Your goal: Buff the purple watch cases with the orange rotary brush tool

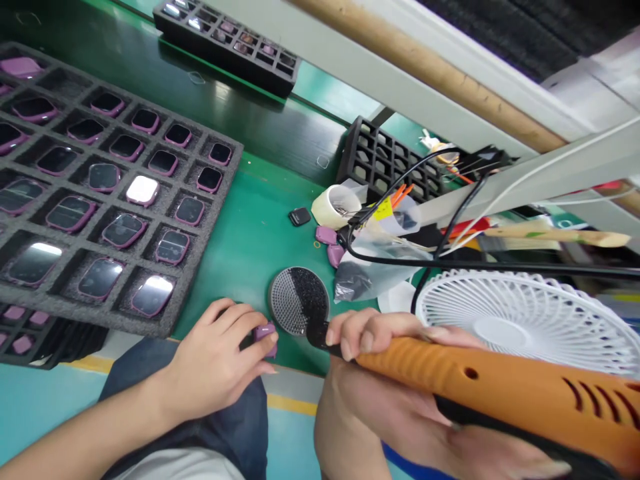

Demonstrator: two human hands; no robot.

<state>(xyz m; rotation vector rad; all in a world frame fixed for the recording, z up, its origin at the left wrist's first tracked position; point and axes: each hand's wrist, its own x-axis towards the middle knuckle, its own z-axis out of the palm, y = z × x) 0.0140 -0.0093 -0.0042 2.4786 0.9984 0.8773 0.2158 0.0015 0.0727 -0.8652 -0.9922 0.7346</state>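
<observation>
My left hand (215, 357) is closed around a small purple watch case (265, 333) at the front edge of the green bench mat. Part of the case is hidden by my fingers. My right hand (395, 393) grips an orange electric screwdriver (475, 380) with a black nose, held slanting across the lower right. Its black front end overlaps the edge of a round perforated dish (287, 303), half covered in tiny dark pieces. The bit's tip cannot be made out.
A grey foam tray (200, 260) of purple-framed watches fills the left. Behind the dish are loose purple cases (326, 235), a black square piece (299, 216), a tape roll (325, 203) and a plastic bag (370, 267). Black cables (480, 265) cross above a white fan (535, 320).
</observation>
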